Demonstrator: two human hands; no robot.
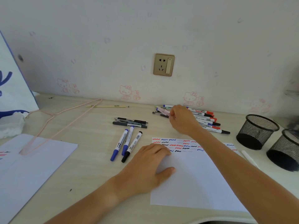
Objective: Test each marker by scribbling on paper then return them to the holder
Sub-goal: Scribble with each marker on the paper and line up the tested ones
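My left hand (148,165) lies flat with straight fingers on the left edge of a white sheet (194,180) that carries rows of red, blue and black scribbles along its top. My right hand (182,119) reaches over the sheet to a row of markers (208,121) by the wall and pinches a pale pink pen (163,111) at its left end. Three capped markers (127,143), two blue and one black, lie left of the sheet. Two black mesh holders (257,131) (284,151) stand at the right.
A few dark pens (131,122) lie in a bunch above the three markers. A pink wire hanger (53,125) rests across a second sheet (29,167) at the left. A white bag (13,88) and crumpled tissue sit far left. A white stick (248,156) lies beside the holders.
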